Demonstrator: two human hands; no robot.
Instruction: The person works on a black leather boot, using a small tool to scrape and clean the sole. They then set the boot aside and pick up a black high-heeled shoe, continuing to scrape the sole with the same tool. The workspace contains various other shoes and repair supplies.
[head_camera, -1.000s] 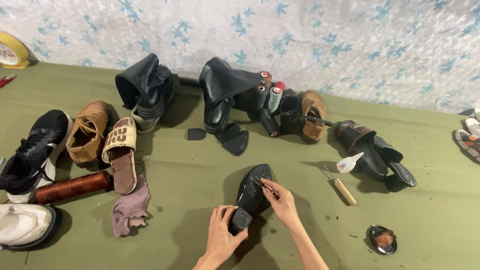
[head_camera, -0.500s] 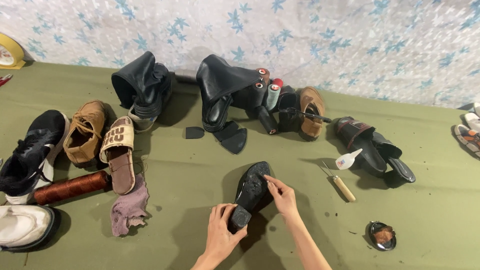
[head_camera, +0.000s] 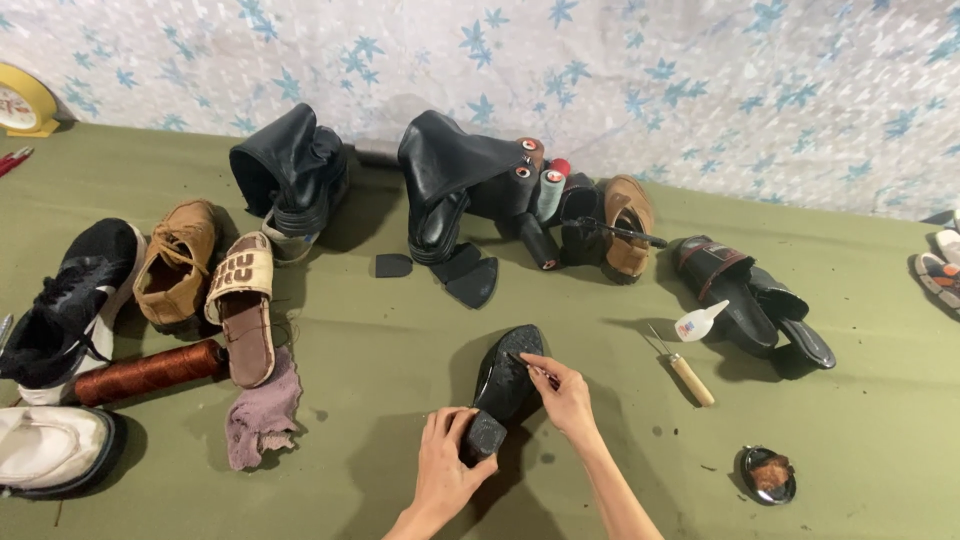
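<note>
Left hand (head_camera: 440, 470) still clenched on black shoe (head_camera: 505, 385) heel; right hand (head_camera: 565, 395), pinching a thin tool, has shifted slightly along the upturned sole.

Your hands are boxed in pretty loosely here. Left of your left hand (head_camera: 447, 470) there's a strip of bare green surface (head_camera: 380, 340), then the pink rag (head_camera: 262, 415) and the brown thread spool (head_camera: 150, 372) block the way, with the sandal (head_camera: 243, 305) and brown shoe (head_camera: 178, 262) right behind them. Right of your right hand (head_camera: 566, 392) it's open until the wooden-handled awl (head_camera: 685, 368) and glue bottle (head_camera: 698, 322); the small dish (head_camera: 768, 473) sits farther out. Straight ahead, past the black shoe (head_camera: 505, 385), you've got room up to the loose sole pieces (head_camera: 470, 275) and the boots (head_camera: 450, 180).
</note>
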